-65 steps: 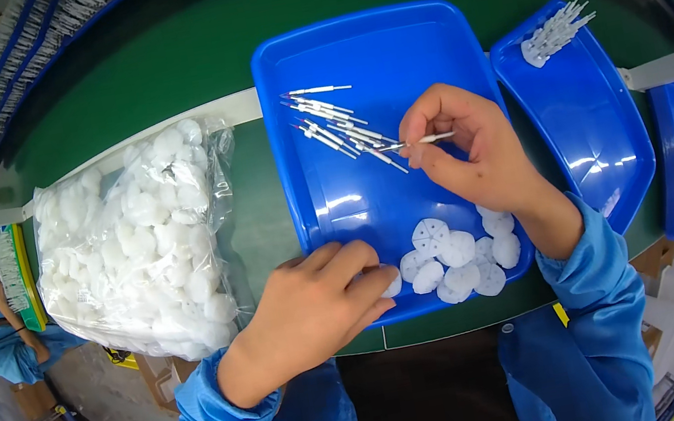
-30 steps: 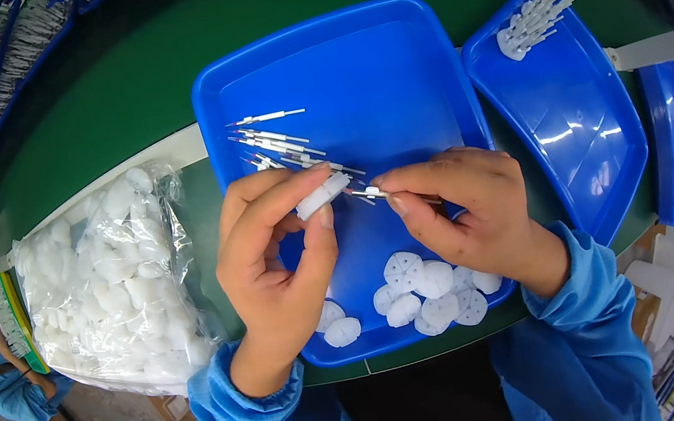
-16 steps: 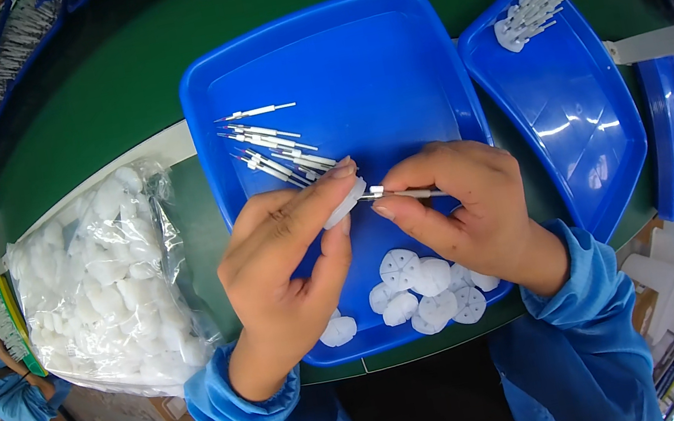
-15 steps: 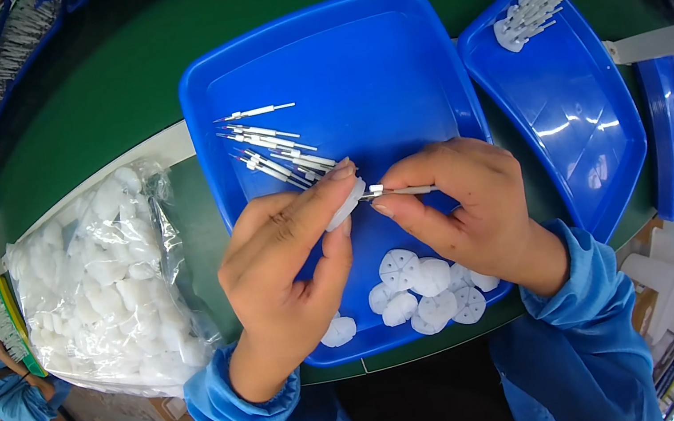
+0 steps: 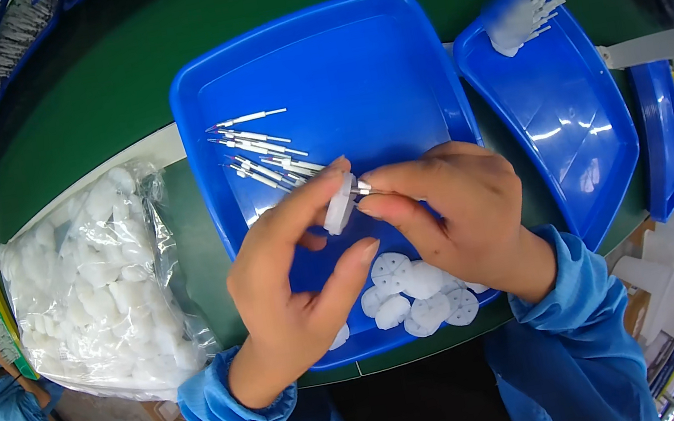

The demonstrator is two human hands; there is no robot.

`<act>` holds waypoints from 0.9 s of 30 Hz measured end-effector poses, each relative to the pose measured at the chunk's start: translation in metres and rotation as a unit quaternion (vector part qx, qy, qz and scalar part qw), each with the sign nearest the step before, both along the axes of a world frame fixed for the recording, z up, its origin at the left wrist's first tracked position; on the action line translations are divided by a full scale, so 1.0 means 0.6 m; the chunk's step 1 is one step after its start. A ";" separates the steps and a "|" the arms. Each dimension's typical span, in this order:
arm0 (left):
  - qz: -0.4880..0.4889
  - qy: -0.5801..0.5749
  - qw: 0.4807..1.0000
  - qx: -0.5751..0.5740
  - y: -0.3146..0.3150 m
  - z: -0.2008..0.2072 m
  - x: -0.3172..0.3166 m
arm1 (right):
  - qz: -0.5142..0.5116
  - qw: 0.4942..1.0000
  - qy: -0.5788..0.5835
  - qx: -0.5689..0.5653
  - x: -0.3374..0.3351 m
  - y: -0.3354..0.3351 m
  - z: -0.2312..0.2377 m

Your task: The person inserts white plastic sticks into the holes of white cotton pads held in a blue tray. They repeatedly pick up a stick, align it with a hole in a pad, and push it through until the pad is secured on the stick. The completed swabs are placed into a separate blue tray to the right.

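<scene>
The left hand [image 5: 279, 266] has swung its thumb clear of the white disc [image 5: 339, 207]. A blue tray [image 5: 329, 63] sits under both hands. The left is half open, fingertips on the disc, which looks light and stiff, best held by its rim; beside it the right hand [image 5: 464, 204] pinches a slim rod [image 5: 364, 188].

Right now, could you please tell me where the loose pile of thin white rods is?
In the head view, the loose rods lie in the left part of the large blue tray, just beyond the left hand.
</scene>
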State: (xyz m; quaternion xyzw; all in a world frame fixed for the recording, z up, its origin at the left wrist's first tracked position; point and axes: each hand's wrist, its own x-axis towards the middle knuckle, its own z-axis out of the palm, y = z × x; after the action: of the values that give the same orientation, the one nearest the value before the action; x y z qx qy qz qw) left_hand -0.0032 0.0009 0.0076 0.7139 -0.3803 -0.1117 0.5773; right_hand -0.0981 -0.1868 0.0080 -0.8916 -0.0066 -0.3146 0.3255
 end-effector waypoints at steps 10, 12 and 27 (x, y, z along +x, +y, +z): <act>0.042 -0.086 0.995 0.026 -0.005 0.011 0.015 | 0.084 0.960 0.061 0.262 0.000 -0.012 -0.001; 0.040 -0.161 0.986 0.012 -0.011 0.003 0.014 | 0.109 0.935 0.103 0.323 -0.009 -0.010 -0.006; 0.013 -0.180 0.983 0.023 -0.003 0.006 0.017 | 0.148 0.898 0.130 0.394 -0.015 -0.014 -0.011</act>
State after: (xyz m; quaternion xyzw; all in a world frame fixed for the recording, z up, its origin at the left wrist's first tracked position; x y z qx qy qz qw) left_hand 0.0073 -0.0010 0.0115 0.7402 -0.4664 0.0177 0.4840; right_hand -0.1073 -0.1954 0.0012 -0.7119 0.0288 -0.1208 0.6913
